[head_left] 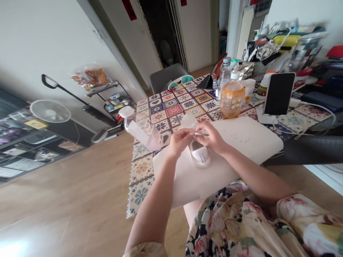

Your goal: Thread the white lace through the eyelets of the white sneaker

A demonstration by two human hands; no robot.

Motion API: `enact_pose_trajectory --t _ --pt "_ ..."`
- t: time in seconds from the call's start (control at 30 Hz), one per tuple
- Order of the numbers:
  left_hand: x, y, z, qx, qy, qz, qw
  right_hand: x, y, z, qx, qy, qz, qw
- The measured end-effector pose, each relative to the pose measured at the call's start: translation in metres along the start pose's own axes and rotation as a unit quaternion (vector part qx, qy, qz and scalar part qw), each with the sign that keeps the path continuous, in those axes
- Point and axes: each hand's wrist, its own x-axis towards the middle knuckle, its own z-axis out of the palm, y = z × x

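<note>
My left hand [181,140] and my right hand [210,138] meet over a large white sheet [230,157] at the table's near edge. The left fingers pinch something too small to make out. Between the right thumb and fingers is a thin white item [201,134]. Just below the hands, a white shoe-like object [200,157] rests on the sheet, its far part hidden by my fingers. Clear crumpled plastic [188,121] lies just beyond the hands.
A patterned tablecloth [142,167] covers the table. An orange bottle [232,98], a clear bottle [224,76] and a phone on a stand [279,93] are at the right. A white-lidded container [127,116] stands left; red scissors [173,90] lie at the far side.
</note>
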Motion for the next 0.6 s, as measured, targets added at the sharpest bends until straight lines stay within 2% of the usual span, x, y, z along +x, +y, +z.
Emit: enact_pose_trajectory --t 0.1,0.17,0.27,0.43,0.6 --pt "0.001 -0.002 -0.002 -0.017 -0.014 -0.016 1.000 0.001 0.000 0.002 -0.049 0.016 -0.098 0.994" --pt "0.002 -0.004 -0.004 -0.035 -0.029 -0.020 0.999 0.002 0.000 0.003 -0.066 0.022 -0.132 0.989" --pt "0.003 -0.007 -0.006 -0.049 -0.042 -0.026 0.998 0.002 -0.001 0.003 -0.076 0.028 -0.133 0.988" --pt "0.004 -0.007 -0.007 -0.065 -0.032 -0.042 0.996 0.001 -0.006 -0.002 -0.050 0.019 -0.124 0.991" --pt "0.009 -0.010 -0.005 -0.096 0.046 -0.026 0.994 0.000 -0.010 -0.008 -0.033 -0.025 -0.149 0.988"
